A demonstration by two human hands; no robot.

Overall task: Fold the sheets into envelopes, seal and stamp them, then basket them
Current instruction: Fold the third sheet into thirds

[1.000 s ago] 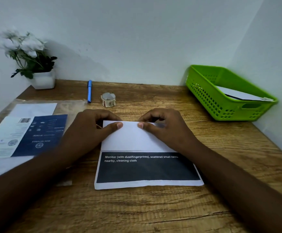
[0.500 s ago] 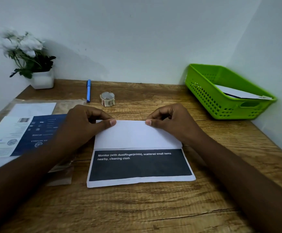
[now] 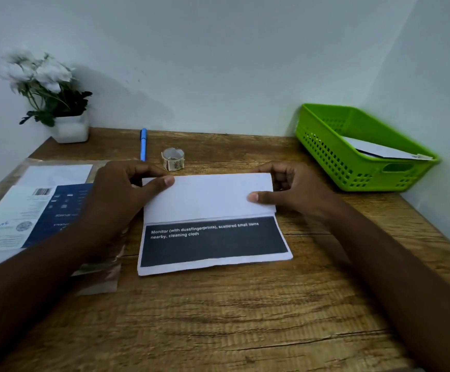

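Observation:
A folded sheet [image 3: 207,200] lies mid-desk, its white upper flap turned down over a dark printed band with white text. My left hand [image 3: 119,194] pinches the flap's top left corner, thumb on top and fingers curled behind the fold. At the top right corner my right hand [image 3: 296,191] grips the fold the same way, its thumb flat on the flap. A small roll of stamps [image 3: 173,159] stands just beyond the sheet. The green basket [image 3: 326,154] at the right rear holds a white envelope [image 3: 379,151].
A blue pen [image 3: 143,143] lies behind my left hand. Printed sheets [image 3: 30,213] on a clear plastic sleeve [image 3: 100,277] cover the desk's left side. A potted white flower [image 3: 57,103] stands in the far left corner. Walls close the desk behind and at right.
Both hands have slid apart along the top fold, from its middle out to the two corners. The sheet has shifted slightly on the desk.

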